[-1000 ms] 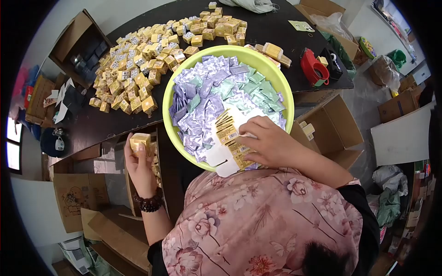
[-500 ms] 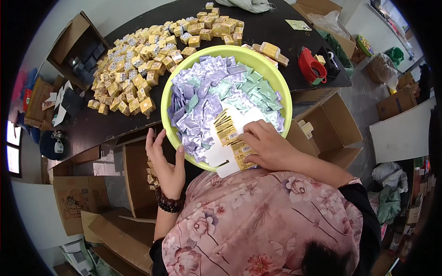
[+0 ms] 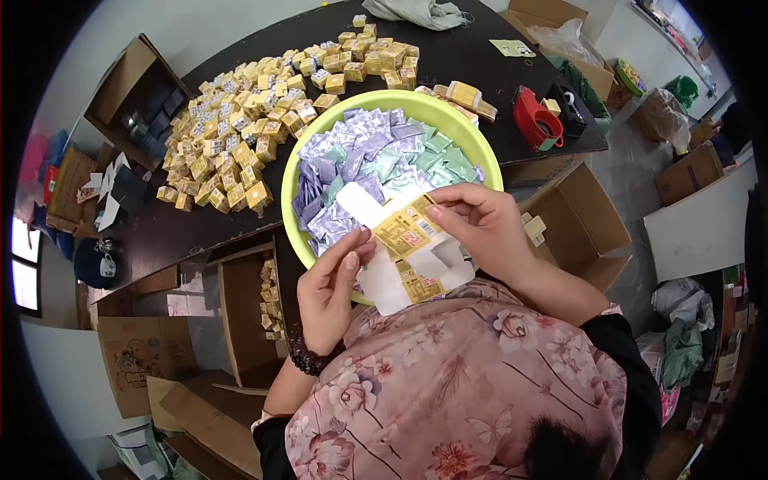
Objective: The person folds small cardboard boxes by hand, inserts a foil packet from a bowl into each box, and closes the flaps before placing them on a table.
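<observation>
My right hand (image 3: 490, 234) pinches the upper right edge of a flat yellow-and-white carton blank (image 3: 405, 227) between thumb and fingers. My left hand (image 3: 326, 298) is at the blank's left edge, fingers bent and thumb a little apart from them. More flat carton (image 3: 418, 286), white with yellow panels, lies below the held one at the near rim of a lime-green basin (image 3: 490, 152). Purple sachets (image 3: 326, 170) and green sachets (image 3: 438, 142) fill the basin behind the blank.
Many small yellow boxes (image 3: 240, 128) are heaped on the dark table (image 3: 136, 240). A red tape dispenser (image 3: 534, 118) and bundled yellow cartons (image 3: 470, 99) stand beyond the basin. Open cardboard boxes flank me, one at right (image 3: 582, 212) and one at left (image 3: 240, 320) holding small boxes.
My left hand has come in from the basin's left side to the blank. My right hand has moved up and right, lifting and turning the blank over the other cartons.
</observation>
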`<state>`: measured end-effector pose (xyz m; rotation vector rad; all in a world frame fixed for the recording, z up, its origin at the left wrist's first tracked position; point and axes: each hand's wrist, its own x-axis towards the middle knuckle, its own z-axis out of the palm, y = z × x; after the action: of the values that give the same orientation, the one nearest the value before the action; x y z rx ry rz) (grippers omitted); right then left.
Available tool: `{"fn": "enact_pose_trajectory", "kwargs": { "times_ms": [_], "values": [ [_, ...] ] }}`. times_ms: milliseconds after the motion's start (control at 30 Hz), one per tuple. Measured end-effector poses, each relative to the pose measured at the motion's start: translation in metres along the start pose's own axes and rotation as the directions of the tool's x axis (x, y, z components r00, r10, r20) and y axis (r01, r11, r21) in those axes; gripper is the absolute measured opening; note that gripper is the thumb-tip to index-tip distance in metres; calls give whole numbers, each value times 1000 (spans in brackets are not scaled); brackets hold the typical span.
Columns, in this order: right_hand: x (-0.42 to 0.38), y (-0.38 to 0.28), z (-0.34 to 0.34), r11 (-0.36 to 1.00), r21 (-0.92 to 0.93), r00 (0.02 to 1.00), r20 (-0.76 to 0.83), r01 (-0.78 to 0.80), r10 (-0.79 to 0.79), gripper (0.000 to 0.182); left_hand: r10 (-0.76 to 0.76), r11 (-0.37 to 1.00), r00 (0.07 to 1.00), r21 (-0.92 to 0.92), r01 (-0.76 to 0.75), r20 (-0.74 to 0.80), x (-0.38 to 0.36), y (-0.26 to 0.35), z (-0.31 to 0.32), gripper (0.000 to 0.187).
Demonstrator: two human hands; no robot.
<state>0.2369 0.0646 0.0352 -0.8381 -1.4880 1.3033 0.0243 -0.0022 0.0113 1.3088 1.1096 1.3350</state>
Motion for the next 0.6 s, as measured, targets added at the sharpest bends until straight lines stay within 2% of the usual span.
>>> {"fn": "enact_pose_trajectory", "kwargs": {
  "times_ms": [33, 67, 100, 167, 200, 233, 267, 300, 433, 500, 600],
  "values": [
    [3, -4, 5, 986, 156, 997, -37, -56, 63, 13, 23, 998, 1000, -58, -23, -3, 6, 3, 8, 41],
    [5, -5, 9, 996, 70, 998, -8, -60, 61, 13, 33, 995, 998, -89, -37, -44, 10, 8, 15, 45],
    [5, -2, 8, 996, 70, 999, -7, -51, 52, 13, 42, 995, 998, -86, -46, -44, 14, 11, 19, 45],
    [5, 5, 3, 995, -46, 978, 184, -91, 98, 13, 59, 994, 987, -85, -73, -152, 21, 16, 23, 41],
    [8, -3, -2, 970, -136, 938, 258, -204, 233, 16, 59, 994, 987, -86, -73, -151, 21, 17, 22, 41],
    [8, -6, -3, 969, -137, 937, 257, -206, 235, 16, 39, 998, 997, -49, -42, -72, 20, 18, 19, 38],
    [8, -9, -3, 967, -12, 915, 320, -253, 244, 18, 14, 1000, 1000, -11, -14, 7, 18, 18, 18, 34],
    [7, -9, -4, 946, 109, 891, 383, -306, 244, 19, -106, 994, 994, 12, 106, 0, 16, 20, 19, 28],
    [5, 0, -15, 964, 54, 845, 496, -259, 200, 25, -190, 982, 980, -9, 191, 50, 15, 14, 15, 36],
    [2, -9, -15, 860, 305, 837, 500, -409, 221, 30, -172, 901, 985, -399, 171, 34, 18, 14, 20, 39],
    [2, 6, -12, 889, 257, 833, 513, -380, 207, 34, -125, 928, 991, -347, 137, 54, 19, 4, 21, 41]
  ]
}}
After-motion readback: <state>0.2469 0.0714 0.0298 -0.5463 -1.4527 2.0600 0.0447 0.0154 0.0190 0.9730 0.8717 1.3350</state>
